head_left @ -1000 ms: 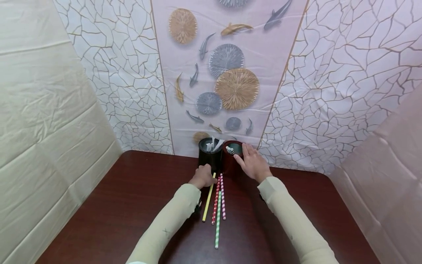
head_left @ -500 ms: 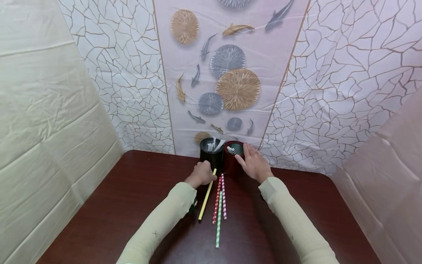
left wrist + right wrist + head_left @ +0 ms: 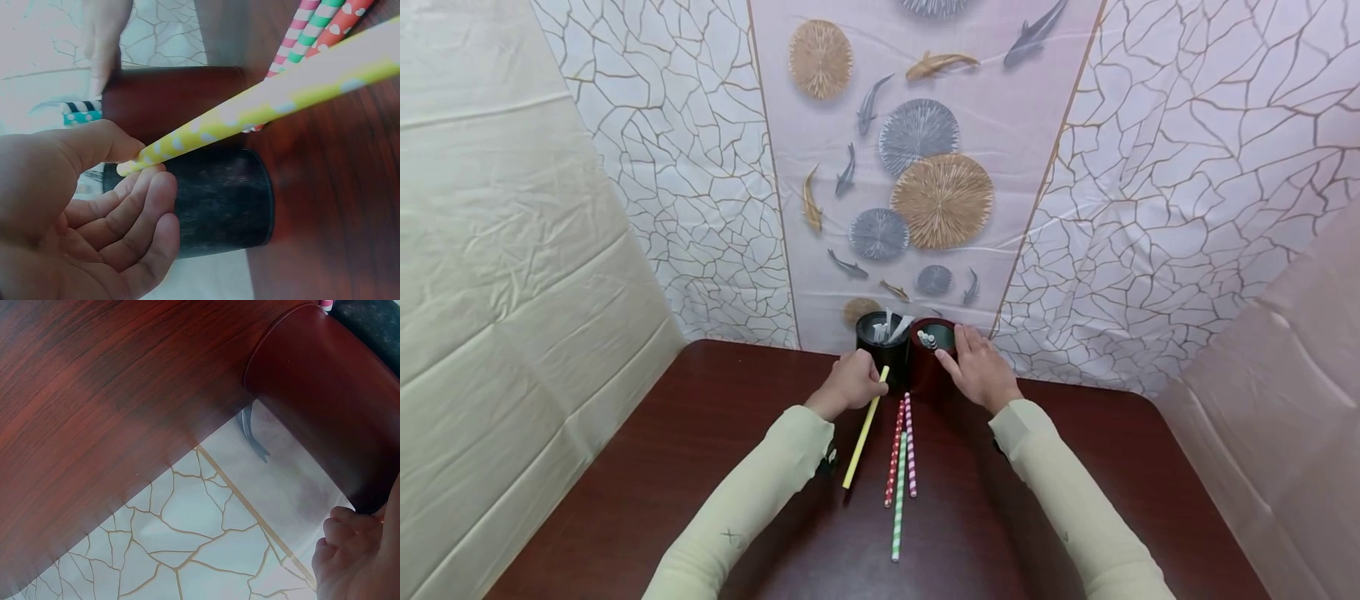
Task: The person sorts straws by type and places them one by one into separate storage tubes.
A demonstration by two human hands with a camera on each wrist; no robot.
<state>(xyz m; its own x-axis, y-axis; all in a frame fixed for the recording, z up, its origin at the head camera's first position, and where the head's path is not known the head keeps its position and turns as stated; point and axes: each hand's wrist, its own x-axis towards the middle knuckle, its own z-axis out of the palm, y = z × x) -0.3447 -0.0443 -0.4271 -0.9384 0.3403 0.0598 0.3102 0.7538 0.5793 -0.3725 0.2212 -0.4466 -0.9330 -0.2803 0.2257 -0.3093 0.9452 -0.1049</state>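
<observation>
Between thumb and fingertips, my left hand (image 3: 850,383) pinches a yellow paper straw (image 3: 863,437) near its upper end. The straw slants, its lower end toward me; pale spots show on it in the left wrist view. Behind that hand stands a black cup (image 3: 893,360) with white pieces in it. Touching its right side is a dark red cup (image 3: 928,377) with several straws (image 3: 81,117) inside. My right hand (image 3: 983,371) rests against this cup's right rim, fingers fairly straight, thumb at the near edge. The right wrist view shows fingertips (image 3: 340,528) at the rim.
Three straws lie on the brown table (image 3: 715,467) in front of the cups: a red one with white hearts (image 3: 893,458), a green striped one (image 3: 898,508) and a pink striped one (image 3: 911,450). A patterned cloth wall (image 3: 707,208) rises right behind the cups.
My left hand has moved up and left, bringing the yellow straw with it, away from the other straws. The right hand stays at the red cup.
</observation>
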